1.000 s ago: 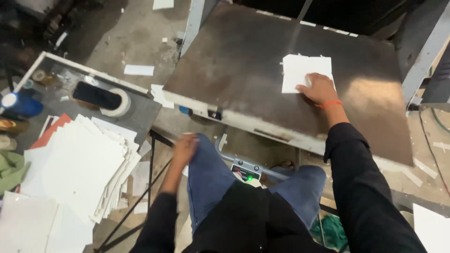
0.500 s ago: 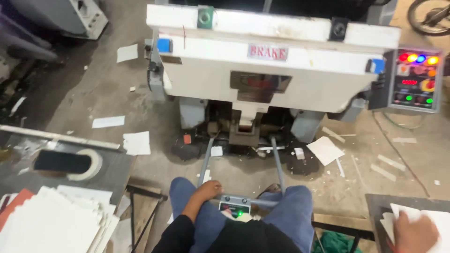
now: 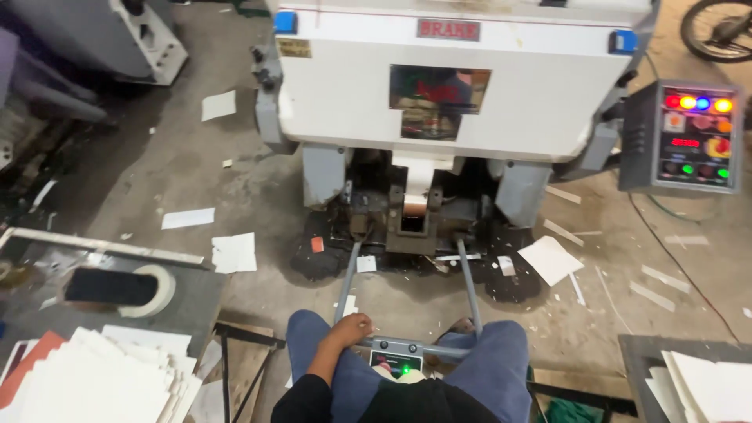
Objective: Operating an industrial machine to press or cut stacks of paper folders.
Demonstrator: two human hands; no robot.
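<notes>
The left hand point(image 3: 350, 327) rests on the left knee, fingers curled shut around the end of a grey metal bar point(image 3: 407, 347) that crosses the lap; the right hand is out of view. Under the bar a small box point(image 3: 395, 364) shows a green light. Two thin steel rods point(image 3: 468, 283) run from the bar over the dusty concrete floor point(image 3: 196, 172) to a big white machine point(image 3: 462, 86) with a boxy, smooth-painted body. On the left, a dark table point(image 3: 196, 294) carries a loose stack of white cards point(image 3: 94, 380) and a tape roll point(image 3: 153, 290). Right, another table point(image 3: 638, 352) holds more sheets point(image 3: 709, 384). Paper scraps point(image 3: 235, 252) litter the floor; a grey control panel point(image 3: 681, 137) shows coloured round lamps.
</notes>
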